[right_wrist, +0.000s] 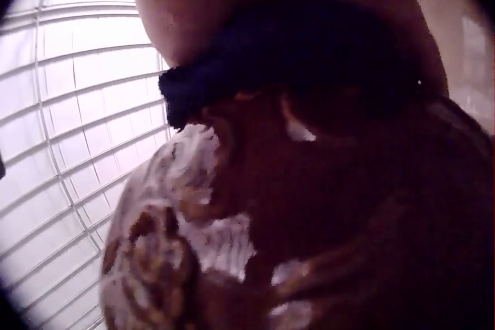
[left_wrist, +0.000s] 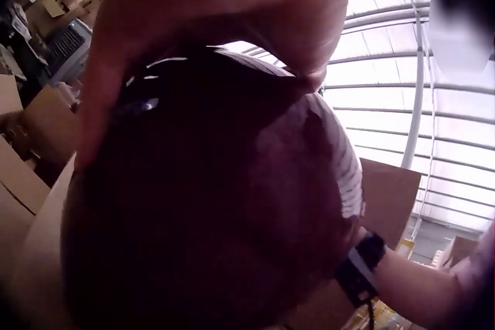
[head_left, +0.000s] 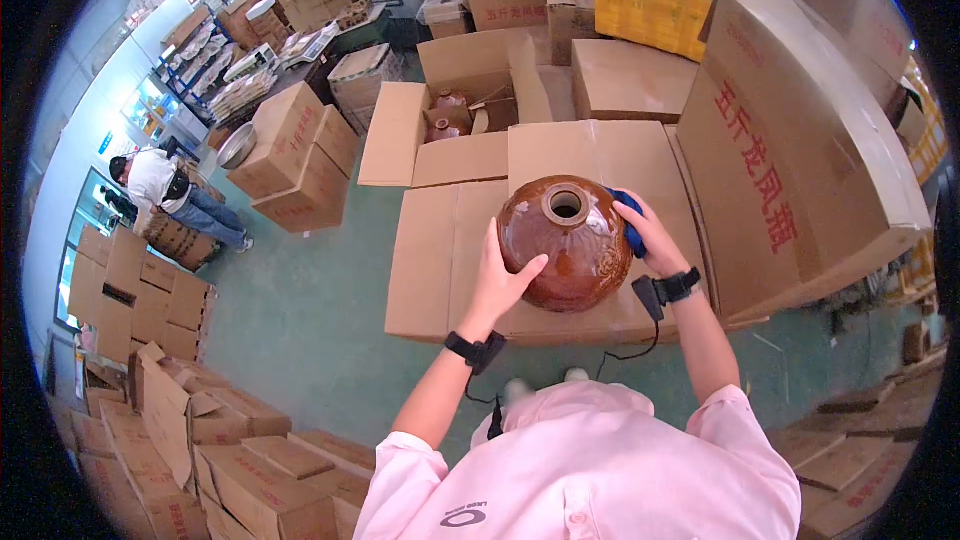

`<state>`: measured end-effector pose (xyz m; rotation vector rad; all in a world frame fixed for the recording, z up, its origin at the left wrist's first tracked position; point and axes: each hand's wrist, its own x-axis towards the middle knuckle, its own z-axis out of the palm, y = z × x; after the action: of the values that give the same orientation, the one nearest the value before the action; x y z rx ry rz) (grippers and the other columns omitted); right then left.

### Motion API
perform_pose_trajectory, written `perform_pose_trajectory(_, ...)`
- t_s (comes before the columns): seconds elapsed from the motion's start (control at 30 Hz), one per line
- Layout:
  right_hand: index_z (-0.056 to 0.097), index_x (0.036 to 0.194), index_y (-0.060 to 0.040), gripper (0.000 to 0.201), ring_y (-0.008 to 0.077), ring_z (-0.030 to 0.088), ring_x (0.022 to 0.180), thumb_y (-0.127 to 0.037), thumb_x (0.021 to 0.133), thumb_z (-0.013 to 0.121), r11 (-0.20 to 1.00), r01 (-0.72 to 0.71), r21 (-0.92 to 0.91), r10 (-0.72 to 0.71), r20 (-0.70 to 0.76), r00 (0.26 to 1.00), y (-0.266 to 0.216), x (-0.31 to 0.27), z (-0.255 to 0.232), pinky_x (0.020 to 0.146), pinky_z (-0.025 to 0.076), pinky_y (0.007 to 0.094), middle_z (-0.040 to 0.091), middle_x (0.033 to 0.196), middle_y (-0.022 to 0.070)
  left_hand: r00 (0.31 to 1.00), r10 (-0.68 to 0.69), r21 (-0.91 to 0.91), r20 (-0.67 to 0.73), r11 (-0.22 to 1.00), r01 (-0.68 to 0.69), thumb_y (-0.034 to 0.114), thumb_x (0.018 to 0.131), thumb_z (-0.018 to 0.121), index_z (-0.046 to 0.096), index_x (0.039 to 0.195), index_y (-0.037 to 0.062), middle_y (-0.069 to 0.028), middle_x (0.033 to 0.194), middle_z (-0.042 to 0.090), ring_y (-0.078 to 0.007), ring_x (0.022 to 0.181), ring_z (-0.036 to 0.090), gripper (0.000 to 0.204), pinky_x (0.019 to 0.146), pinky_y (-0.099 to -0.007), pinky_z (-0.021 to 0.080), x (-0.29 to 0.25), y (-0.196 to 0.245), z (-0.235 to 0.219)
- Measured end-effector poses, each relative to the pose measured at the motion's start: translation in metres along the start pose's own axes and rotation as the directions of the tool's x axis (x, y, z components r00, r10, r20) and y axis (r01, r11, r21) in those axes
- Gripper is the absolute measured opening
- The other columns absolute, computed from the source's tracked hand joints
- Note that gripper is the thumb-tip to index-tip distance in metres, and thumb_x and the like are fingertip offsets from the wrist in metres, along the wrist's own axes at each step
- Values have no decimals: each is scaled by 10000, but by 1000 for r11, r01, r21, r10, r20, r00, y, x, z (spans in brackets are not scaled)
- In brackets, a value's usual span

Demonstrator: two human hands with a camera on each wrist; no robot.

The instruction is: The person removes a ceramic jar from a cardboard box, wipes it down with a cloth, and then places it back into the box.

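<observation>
A glazed brown ceramic jar (head_left: 570, 265), round-bellied with a short open neck, is upright over a closed cardboard box (head_left: 435, 270). My left hand (head_left: 503, 278) grips its left side, thumb over the shoulder and fingers along the far side. In the left wrist view the jar (left_wrist: 209, 214) fills the middle, dark against the light. My right hand (head_left: 655, 237) holds a dark blue cloth (head_left: 630, 223) against the jar's right side. Close up in the right wrist view, the cloth (right_wrist: 302, 51) lies between palm and glaze, above a raised relief pattern (right_wrist: 158, 260).
An open carton (head_left: 390, 135) beyond holds similar brown jars (head_left: 447, 128). At right stands a tall carton (head_left: 790, 130) with red lettering. A yellow box (head_left: 650, 8) sits at the back. Another person (head_left: 165, 185) bends over boxes at far left. Stacked cartons (head_left: 270, 485) lie lower left.
</observation>
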<state>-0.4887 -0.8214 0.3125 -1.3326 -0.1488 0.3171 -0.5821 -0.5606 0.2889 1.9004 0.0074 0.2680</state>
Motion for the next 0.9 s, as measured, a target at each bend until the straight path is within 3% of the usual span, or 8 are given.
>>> perform_pose_trajectory(0.2,489,1335,-13,456,176,508,1201,-254,967,608,995,92,-36,-99,-275,956,14,-46,28,1029,392,303,562,1283,95,965,68,-75,254,996,-51,385,800,776,238,1484,-49,-235,1464,400,-301,1380,381,973,1144,-396,301,51,-7,-24)
perform_pose_trajectory(0.3,476,1359,-22,442,189,490,1238,-226,980,578,973,183,-142,-218,-294,931,20,-62,38,1059,376,322,535,1322,119,912,118,-149,393,987,-64,396,812,757,268,1480,-31,-235,1475,385,-300,1390,368,931,1149,-387,296,68,1,-29)
perform_pose_trajectory(0.37,473,1369,-29,435,221,474,1275,-208,982,563,964,198,-179,-246,-303,921,22,-64,37,1080,362,341,504,1364,150,918,111,-19,381,993,-113,422,795,758,269,1483,-19,-247,1495,346,-332,1407,334,952,1155,-417,280,72,2,-30)
perform_pose_trajectory(0.47,476,1370,-30,484,320,418,1341,-178,928,606,754,270,-598,-474,-212,855,20,-59,35,1111,331,403,425,1441,203,913,205,271,354,911,-310,428,771,759,281,1490,10,-255,1525,289,-372,1427,285,960,1162,-453,255,60,22,-23)
perform_pose_trajectory(0.5,479,1367,-28,508,350,395,1352,-171,902,625,677,325,-661,-511,-104,853,10,-60,39,1118,317,423,403,1454,216,902,253,377,351,843,-383,425,763,760,287,1492,21,-255,1536,269,-385,1433,269,959,1164,-463,246,50,37,-18)
perform_pose_trajectory(0.6,478,1358,-22,605,436,337,1370,-145,803,686,397,527,-751,-564,253,786,-21,-56,55,1136,278,489,350,1484,244,936,252,583,245,733,-350,434,773,707,324,1468,14,-222,1556,249,-401,1441,232,897,1129,-606,199,26,73,12)
perform_pose_trajectory(0.73,466,1355,-19,593,442,343,1364,-178,824,677,352,522,-777,-558,274,783,-26,-47,66,1128,291,494,353,1484,243,915,369,523,160,755,-396,422,766,678,380,1429,14,-197,1538,297,-377,1438,243,834,1080,-688,184,30,50,19)
perform_pose_trajectory(0.9,492,1343,-38,515,411,372,1355,-165,865,637,373,513,-773,-550,261,793,-23,-41,54,1124,304,475,385,1482,202,904,407,527,130,744,-411,411,777,669,391,1424,14,-186,1523,330,-368,1431,270,808,1082,-670,198,26,50,22)
